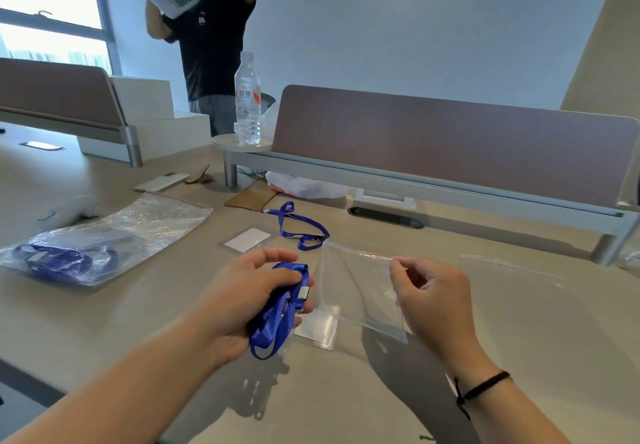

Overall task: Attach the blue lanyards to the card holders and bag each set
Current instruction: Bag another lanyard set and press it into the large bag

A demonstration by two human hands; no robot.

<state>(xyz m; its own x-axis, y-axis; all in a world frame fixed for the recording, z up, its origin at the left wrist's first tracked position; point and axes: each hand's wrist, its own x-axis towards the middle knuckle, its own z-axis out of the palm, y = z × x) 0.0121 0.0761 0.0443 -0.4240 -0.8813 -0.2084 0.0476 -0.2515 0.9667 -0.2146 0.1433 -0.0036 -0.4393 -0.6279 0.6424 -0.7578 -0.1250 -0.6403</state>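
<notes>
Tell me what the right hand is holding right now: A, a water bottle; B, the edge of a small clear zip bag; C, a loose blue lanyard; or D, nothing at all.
B: the right hand pinches the top edge of the small clear zip bag, while the left hand holds the bunched blue lanyard with its card holder.

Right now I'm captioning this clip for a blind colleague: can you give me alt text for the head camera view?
A person's left hand holds a bunched blue fabric lanyard with a clear plastic card holder, while the right hand pinches a small clear zip bag above a beige desk. Beyond lie another blue lanyard and card holder.
</notes>
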